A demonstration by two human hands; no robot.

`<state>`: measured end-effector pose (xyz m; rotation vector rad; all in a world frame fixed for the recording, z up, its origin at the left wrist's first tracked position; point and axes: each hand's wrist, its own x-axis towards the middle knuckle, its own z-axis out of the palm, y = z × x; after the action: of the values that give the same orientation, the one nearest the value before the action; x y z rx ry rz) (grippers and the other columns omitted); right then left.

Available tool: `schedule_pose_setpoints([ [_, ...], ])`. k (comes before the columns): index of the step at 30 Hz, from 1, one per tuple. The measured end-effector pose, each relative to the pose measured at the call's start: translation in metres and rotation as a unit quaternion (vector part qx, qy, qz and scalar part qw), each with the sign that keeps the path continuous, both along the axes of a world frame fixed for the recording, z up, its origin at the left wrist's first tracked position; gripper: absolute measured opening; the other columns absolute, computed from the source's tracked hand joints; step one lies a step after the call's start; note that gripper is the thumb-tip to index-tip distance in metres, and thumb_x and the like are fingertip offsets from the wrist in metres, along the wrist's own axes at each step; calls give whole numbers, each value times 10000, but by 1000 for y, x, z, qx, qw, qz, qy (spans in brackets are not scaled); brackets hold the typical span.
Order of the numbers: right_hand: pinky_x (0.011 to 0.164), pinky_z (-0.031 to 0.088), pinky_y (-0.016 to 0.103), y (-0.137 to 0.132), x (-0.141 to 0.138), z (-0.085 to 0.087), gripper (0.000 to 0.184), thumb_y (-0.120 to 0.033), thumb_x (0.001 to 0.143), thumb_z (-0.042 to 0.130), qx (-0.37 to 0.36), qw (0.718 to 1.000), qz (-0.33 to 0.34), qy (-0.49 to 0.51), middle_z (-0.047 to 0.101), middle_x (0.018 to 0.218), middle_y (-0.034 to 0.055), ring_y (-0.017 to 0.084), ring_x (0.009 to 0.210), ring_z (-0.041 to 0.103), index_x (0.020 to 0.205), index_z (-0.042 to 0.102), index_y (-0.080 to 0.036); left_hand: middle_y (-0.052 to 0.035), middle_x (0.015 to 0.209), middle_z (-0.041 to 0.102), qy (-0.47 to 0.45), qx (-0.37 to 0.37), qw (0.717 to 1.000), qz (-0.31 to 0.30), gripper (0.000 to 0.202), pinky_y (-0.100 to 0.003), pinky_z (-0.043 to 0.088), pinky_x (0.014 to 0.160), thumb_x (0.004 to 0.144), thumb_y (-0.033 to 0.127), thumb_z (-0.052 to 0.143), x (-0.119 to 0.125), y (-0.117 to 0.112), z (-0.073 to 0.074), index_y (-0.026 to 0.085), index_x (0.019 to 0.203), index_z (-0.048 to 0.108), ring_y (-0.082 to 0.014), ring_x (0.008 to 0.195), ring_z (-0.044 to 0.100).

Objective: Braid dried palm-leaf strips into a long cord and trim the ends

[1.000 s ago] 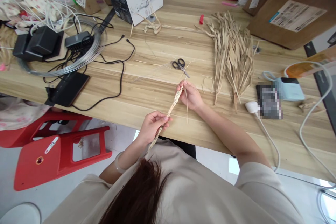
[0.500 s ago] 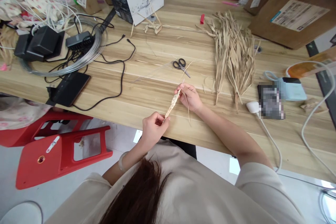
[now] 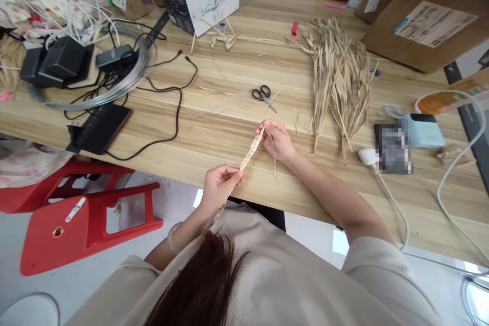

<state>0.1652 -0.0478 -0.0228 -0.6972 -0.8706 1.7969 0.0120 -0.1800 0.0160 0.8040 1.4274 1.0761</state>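
A pale braid of plant fibre (image 3: pixel 250 155) stretches slantwise between my two hands, over the front part of the wooden table. My left hand (image 3: pixel 221 186) pinches its lower part between thumb and fingers, and the braid's tail runs on below that hand toward my lap. At the upper end my right hand (image 3: pixel 278 140) is closed on the braid, fingertips together. A thin loose strand (image 3: pixel 274 159) hangs down from the right fingers. Just beyond the right hand lie black-handled scissors (image 3: pixel 263 96) with their blades toward me.
Dried leaf bundles (image 3: pixel 336 81) lie to the right, before a cardboard box (image 3: pixel 412 20). Black cables (image 3: pixel 178 112), a wire coil (image 3: pixel 126 92) and a dark tablet-like slab (image 3: pixel 103 129) occupy the left. A white charger (image 3: pixel 367 156) sits at right. Red stools (image 3: pixel 57 234) stand below the table's left edge.
My left hand has shifted slightly left and opened up its grip position, with the braid's tail now showing below it. The right hand has stayed almost in place.
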Motion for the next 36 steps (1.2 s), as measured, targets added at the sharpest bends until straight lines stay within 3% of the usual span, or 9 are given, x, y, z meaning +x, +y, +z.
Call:
schedule_pose_setpoints([
  [4, 550, 459, 214, 2, -1, -3, 260, -442, 724, 713, -7, 999, 1, -33, 657, 689, -1, 84, 573, 536, 735, 641, -192, -65, 713, 704, -44, -13, 999, 19, 208, -211, 437, 494, 626, 288, 734, 1, 2, -2, 123, 640, 608, -71, 508, 538],
  [7, 635, 497, 248, 5, 1, -3, 313, -455, 728, 695, 31, 995, -47, -87, 680, 867, 18, 105, 679, 576, 936, 647, -226, -70, 706, 694, -61, -15, 997, 40, 203, -185, 353, 410, 633, 276, 710, 1, 2, -5, 126, 611, 577, -59, 482, 499],
  [9, 758, 514, 310, 5, 6, 1, 402, -440, 735, 689, 110, 973, -135, -150, 643, 1099, 38, 150, 873, 607, 1091, 597, -279, -76, 705, 691, -59, -14, 997, 51, 194, -176, 313, 384, 624, 261, 703, 1, 2, -6, 125, 601, 566, -57, 478, 490],
  [11, 890, 479, 402, 0, 13, 12, 429, -424, 748, 682, 221, 923, -206, -240, 559, 1270, 62, 227, 1123, 549, 1145, 574, -301, -75, 694, 687, -54, -7, 997, 58, 184, -173, 293, 376, 618, 244, 698, 2, 2, -5, 126, 596, 559, -55, 471, 485],
  [13, 979, 406, 495, -9, 17, 26, 304, -414, 773, 659, 323, 875, -166, -320, 588, 1224, 85, 287, 1218, 495, 1048, 636, -286, -66, 677, 679, -48, 1, 997, 57, 176, -174, 284, 374, 624, 231, 691, 2, 2, -3, 129, 591, 552, -51, 458, 476],
  [17, 1120, 223, 540, -31, 12, 54, 90, -354, 800, 650, 482, 806, 97, -329, 697, 946, 10, 238, 1017, 610, 865, 690, -306, -21, 590, 629, -40, 10, 998, 45, 159, -174, 283, 379, 640, 212, 691, 3, 1, 4, 135, 601, 557, -43, 435, 455],
  [21, 1161, 55, 564, -41, 4, 70, 98, -357, 831, 610, 469, 819, 152, -295, 681, 803, -18, 200, 917, 619, 805, 683, -298, 18, 503, 562, -62, 4, 998, 14, 158, -176, 286, 378, 656, 202, 695, 2, -1, 15, 136, 599, 564, -29, 389, 412],
  [31, 1138, 99, 574, -40, 16, 87, 80, -341, 821, 627, 366, 878, 200, -236, 644, 743, -28, 186, 889, 623, 775, 668, -290, -49, 683, 678, -124, -14, 992, -20, 137, -196, 421, 438, 677, 231, 742, -1, -13, 32, 131, 676, 648, -108, 572, 596],
  [36, 1139, 83, 570, -40, 17, 90, 52, -347, 808, 651, 409, 845, 236, -250, 642, 781, -34, 190, 904, 619, 792, 660, -299, -46, 675, 678, -171, -34, 985, -13, 136, -189, 426, 416, 627, 205, 762, 0, -11, 39, 128, 632, 651, -115, 573, 606],
])
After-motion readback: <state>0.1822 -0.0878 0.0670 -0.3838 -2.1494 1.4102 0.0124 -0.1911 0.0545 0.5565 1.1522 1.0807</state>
